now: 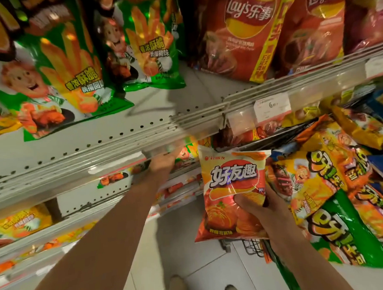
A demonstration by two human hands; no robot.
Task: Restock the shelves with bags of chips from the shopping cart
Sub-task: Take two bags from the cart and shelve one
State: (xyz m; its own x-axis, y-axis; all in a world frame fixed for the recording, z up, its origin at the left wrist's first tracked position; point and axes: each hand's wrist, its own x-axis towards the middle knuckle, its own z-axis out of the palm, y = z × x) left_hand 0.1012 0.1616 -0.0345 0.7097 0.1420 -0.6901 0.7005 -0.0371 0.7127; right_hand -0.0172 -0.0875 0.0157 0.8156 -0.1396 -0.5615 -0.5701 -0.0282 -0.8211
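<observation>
Restocking under way: right hand (260,210) grips an orange chip bag (231,194) not yet shelved, left hand (164,161) reaches under the shelf edge (119,147), fingers hidden, and many bags (336,180) remain heaped to the right.

The top shelf (183,93) is pale perforated metal. Green bags (60,70) stand on its left part and red bags (242,34) on its right, with a bare stretch between them. A price tag (271,107) sits on its front rail. Lower shelves (82,205) carry yellow and orange bags (18,222). The floor (196,245) is pale tile.
</observation>
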